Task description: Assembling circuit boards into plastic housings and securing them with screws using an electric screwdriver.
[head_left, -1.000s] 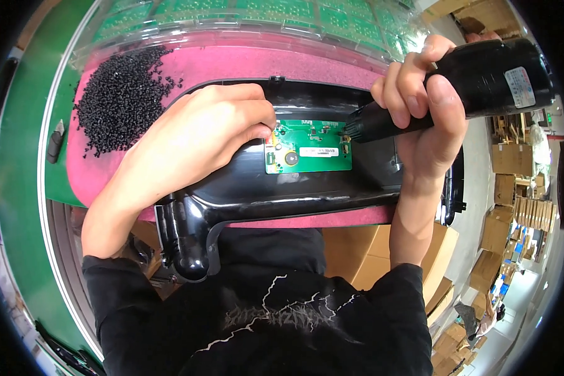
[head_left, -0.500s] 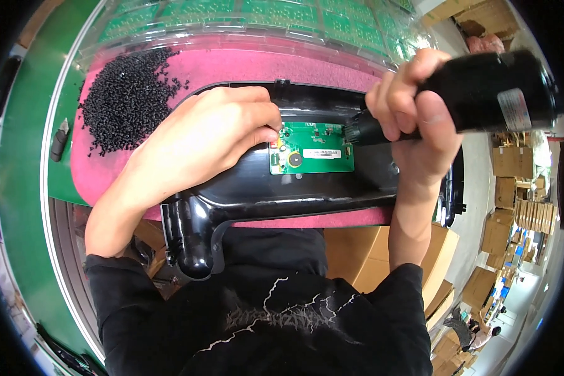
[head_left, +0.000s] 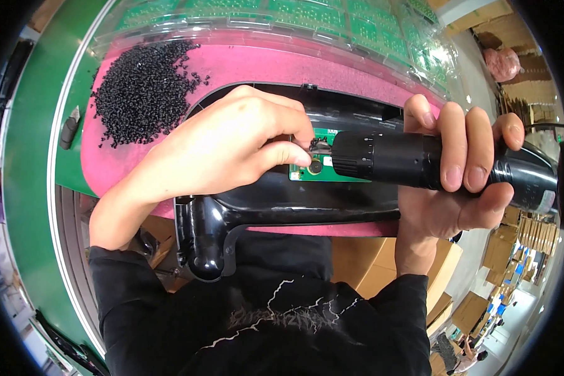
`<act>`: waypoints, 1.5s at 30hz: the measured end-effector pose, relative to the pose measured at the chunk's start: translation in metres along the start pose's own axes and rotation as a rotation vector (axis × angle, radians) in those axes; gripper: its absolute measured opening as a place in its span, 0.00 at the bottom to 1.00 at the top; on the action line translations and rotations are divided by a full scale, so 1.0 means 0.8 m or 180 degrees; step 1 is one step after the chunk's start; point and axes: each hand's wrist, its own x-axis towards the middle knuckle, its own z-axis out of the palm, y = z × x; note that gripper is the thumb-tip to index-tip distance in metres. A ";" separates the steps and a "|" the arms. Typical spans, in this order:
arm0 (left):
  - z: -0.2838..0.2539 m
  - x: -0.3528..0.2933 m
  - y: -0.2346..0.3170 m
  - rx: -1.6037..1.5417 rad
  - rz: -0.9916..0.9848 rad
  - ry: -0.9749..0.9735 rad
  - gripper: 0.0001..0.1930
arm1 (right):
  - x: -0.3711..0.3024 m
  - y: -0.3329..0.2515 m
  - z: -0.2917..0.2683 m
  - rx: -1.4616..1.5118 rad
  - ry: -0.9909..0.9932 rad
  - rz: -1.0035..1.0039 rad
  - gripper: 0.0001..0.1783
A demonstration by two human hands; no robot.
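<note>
My right hand (head_left: 457,163) is wrapped round a black electric screwdriver (head_left: 388,156), tilted level so its bit points left. At the bit's tip, the thumb and fingers of my left hand (head_left: 250,138) pinch together on small black screws (head_left: 320,142). Both hands are above a green circuit board (head_left: 344,177), partly hidden by the screwdriver and my fingers. The board lies inside a long black plastic housing (head_left: 294,213), which has a rounded, handle-like end at the near left.
A heap of small black screws (head_left: 144,91) lies on the pink mat (head_left: 232,59). Behind it, clear plastic trays (head_left: 244,31) hold several green boards. A small dark tool (head_left: 70,130) rests on the green table (head_left: 28,188) at left. Cardboard boxes (head_left: 363,263) stand below and at right.
The screwdriver has swung from over the board's right edge to level, its bit now meeting my left fingertips. My left hand has shifted right over the board. The whole view has shifted slightly.
</note>
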 end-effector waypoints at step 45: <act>-0.003 -0.004 -0.005 0.0870 -0.0083 0.0052 0.09 | -0.008 0.020 0.049 -0.1747 -0.0594 0.0970 0.17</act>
